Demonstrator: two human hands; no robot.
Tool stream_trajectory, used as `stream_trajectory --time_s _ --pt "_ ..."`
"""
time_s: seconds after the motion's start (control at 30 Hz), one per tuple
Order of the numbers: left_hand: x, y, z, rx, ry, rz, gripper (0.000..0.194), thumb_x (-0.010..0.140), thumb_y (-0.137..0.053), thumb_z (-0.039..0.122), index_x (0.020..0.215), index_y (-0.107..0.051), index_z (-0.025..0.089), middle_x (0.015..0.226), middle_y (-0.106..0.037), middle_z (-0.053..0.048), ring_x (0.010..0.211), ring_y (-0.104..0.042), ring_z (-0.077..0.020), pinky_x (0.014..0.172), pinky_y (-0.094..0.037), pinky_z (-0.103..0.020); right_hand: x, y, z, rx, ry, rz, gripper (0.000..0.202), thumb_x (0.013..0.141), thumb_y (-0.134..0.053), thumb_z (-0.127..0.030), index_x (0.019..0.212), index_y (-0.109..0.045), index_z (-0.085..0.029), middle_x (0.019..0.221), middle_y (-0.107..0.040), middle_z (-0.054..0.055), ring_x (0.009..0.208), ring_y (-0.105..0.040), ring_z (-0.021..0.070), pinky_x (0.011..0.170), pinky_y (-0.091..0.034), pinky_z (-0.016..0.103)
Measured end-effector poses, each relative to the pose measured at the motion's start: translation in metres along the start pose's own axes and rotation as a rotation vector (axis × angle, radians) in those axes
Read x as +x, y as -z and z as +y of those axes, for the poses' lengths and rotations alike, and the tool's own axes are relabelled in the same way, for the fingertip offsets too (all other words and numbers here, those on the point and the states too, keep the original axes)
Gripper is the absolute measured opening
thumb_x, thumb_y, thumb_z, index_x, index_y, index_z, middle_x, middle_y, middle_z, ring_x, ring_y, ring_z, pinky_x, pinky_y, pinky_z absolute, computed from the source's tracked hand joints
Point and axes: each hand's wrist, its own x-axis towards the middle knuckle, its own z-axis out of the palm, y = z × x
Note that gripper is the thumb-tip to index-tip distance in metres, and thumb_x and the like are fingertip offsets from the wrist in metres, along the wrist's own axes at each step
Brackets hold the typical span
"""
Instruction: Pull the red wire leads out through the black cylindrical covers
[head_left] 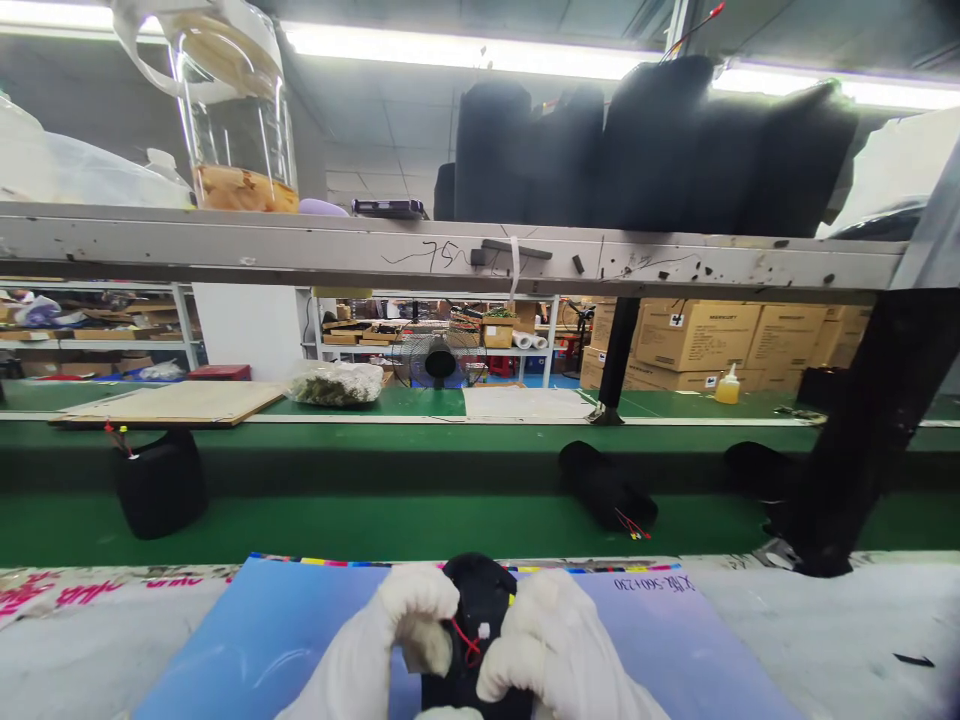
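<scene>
Both of my hands wear white gloves and grip one black rounded part [474, 590] with red wires and a small white connector, low in the middle of the view. My left hand [409, 625] clasps its left side. My right hand [551, 645] clasps its right side. The part sits over a blue sheet [285, 640] on the near worktable. The lower half of the part is hidden by my hands and the frame's edge.
A green conveyor belt [420, 525] runs across, carrying similar black parts [159, 485] [606, 488]. A black post [870, 440] stands at right. Overhead, a shelf [450, 250] holds a glass jar [236, 110] and black bags. Cardboard boxes [697, 335] and a fan [439, 358] stand beyond.
</scene>
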Motion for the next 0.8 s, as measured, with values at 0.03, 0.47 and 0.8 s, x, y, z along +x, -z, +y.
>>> stream_trajectory --time_s 0.03,0.47,0.8 --pt "0.002 0.006 0.005 0.036 -0.018 0.051 0.037 0.066 -0.072 0.014 0.098 -0.060 0.029 0.085 -0.065 0.004 0.072 -0.061 -0.0130 0.069 -0.054 -0.021 0.000 -0.001 0.000 0.006 -0.003 0.025 0.048 0.106 -0.031 -0.031 0.069 -0.061 -0.025 0.051 -0.055 -0.004 0.051 -0.047 0.0139 0.056 -0.027 0.029" --pt "0.007 0.022 0.017 0.122 0.288 0.109 0.015 0.093 -0.053 0.036 0.105 -0.061 0.031 0.095 -0.070 0.004 0.083 -0.064 -0.0112 0.078 -0.050 -0.017 0.008 0.016 -0.011 -0.202 -0.053 -0.192 0.022 0.097 -0.048 -0.017 0.079 -0.058 -0.025 0.065 -0.063 -0.006 0.057 -0.051 0.0135 0.055 -0.033 0.027" --pt "0.016 0.000 0.011 0.119 0.337 0.032 0.031 0.096 -0.045 0.045 0.114 -0.063 0.028 0.119 -0.066 -0.002 0.114 -0.055 -0.0191 0.102 -0.043 -0.030 -0.002 0.040 0.012 0.180 -0.918 -0.347 0.027 0.098 -0.044 -0.039 0.118 -0.057 -0.026 0.093 -0.070 0.003 0.084 -0.069 0.0180 0.075 -0.057 0.030"
